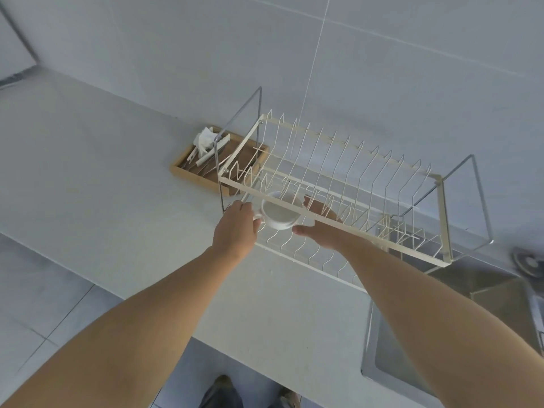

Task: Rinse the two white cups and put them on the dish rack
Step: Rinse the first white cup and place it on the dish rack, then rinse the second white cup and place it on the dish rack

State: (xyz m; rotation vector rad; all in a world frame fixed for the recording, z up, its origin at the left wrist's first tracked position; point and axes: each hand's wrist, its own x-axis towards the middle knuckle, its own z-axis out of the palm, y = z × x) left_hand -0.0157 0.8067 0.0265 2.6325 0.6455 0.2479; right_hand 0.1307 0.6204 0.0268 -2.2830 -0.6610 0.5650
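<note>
A white cup (276,214) sits inside the left end of the white wire dish rack (347,178), seen through the rack's front rail. My left hand (237,228) grips the cup's handle from the left. On the cup's other side is my right hand (321,223), its fingers curled along the cup's far wall and its thumb below the cup. Only one cup is visible. The rack stands on the counter, its right end reaching over the sink.
A wooden tray (182,169) with utensils and a crumpled white cloth lies behind the rack's left end. The steel sink (477,293) is at the right, with a round metal fitting (530,263) beside it. The pale counter (97,160) stretches left; a tiled wall rises behind.
</note>
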